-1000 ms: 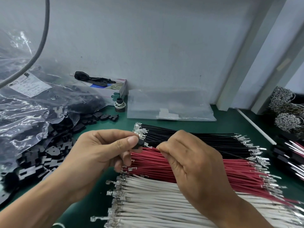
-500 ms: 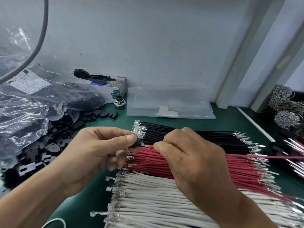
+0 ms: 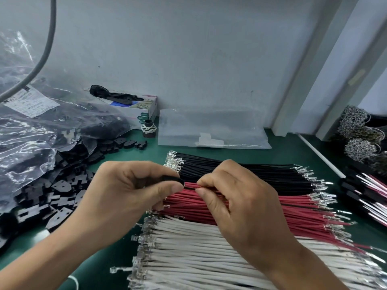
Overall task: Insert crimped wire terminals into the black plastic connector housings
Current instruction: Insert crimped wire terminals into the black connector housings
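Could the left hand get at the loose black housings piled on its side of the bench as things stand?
Probably not freely: the left hand already pinches a black housing. The pile of loose housings lies uncovered beside it, nothing between.

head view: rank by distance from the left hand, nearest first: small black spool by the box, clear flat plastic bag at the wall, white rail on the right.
From the left hand:
1. Small black spool wrapped in white rubber bands, straight behind the hand, beside the box.
2. Clear flat plastic bag, behind and to the right, against the wall.
3. Thin white rail, far right on the green mat.
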